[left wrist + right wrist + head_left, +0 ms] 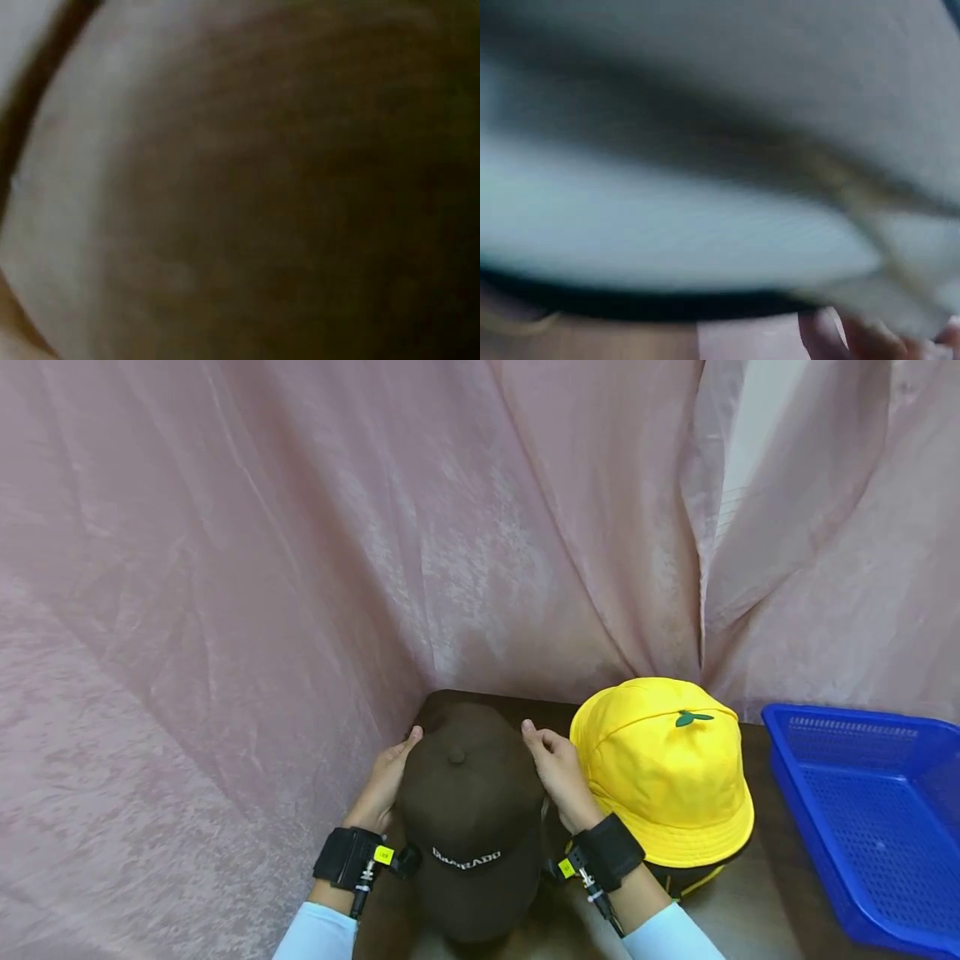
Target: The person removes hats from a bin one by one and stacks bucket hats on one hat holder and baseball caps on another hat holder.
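Observation:
A dark brown baseball cap (468,793) with white lettering on its front is held between both hands, brim toward the person. My left hand (386,781) grips its left side, the thumb lying along the edge and the other fingers mostly hidden. On the opposite side, my right hand (562,777) pinches the cap's edge near the back. Blurred brown fabric of the cap (262,187) fills most of the left wrist view. In the right wrist view the cap's edge (705,127) crosses the picture, with fingertips (874,341) low at the right.
Just right of the right hand sits a yellow bucket hat (660,760) with a green sprout on top, lying over something dark with a yellow cord. A blue plastic basket (813,835) stands at the far right of the dark table (772,877). Pink curtains (480,543) hang behind and left.

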Available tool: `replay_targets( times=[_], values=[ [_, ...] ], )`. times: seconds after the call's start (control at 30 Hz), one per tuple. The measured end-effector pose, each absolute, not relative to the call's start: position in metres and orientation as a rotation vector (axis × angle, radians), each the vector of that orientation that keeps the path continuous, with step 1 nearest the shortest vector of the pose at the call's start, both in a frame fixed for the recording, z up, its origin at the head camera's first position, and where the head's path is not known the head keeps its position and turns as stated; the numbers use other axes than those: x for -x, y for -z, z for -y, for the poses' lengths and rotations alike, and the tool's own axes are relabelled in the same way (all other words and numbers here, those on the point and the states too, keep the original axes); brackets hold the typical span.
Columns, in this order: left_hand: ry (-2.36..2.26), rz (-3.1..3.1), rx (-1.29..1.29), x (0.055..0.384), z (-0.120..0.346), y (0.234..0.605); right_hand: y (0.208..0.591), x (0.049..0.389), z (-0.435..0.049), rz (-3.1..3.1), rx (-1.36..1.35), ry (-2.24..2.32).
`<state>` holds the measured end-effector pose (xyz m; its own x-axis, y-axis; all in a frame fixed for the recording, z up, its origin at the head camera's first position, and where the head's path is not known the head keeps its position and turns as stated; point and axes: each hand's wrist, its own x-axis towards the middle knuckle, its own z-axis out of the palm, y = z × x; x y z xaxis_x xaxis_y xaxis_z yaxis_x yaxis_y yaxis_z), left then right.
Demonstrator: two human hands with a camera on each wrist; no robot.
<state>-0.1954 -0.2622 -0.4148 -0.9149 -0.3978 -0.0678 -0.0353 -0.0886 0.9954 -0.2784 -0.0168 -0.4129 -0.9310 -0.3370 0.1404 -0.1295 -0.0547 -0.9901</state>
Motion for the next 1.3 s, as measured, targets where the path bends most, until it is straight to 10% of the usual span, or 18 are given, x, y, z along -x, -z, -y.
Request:
replay_targets(
  times=[0.57, 1.3],
  values=[
    [1.851, 2.171, -0.382, 0.094, 0.239, 0.465, 0.484, 0.226, -0.007, -1.971, 0.845, 2.111],
    [1.592, 2.287, -0.736, 0.115, 0.242, 0.502, 0.503, 0.236, 0.005, -2.164, 0.646, 1.947]
  ],
)
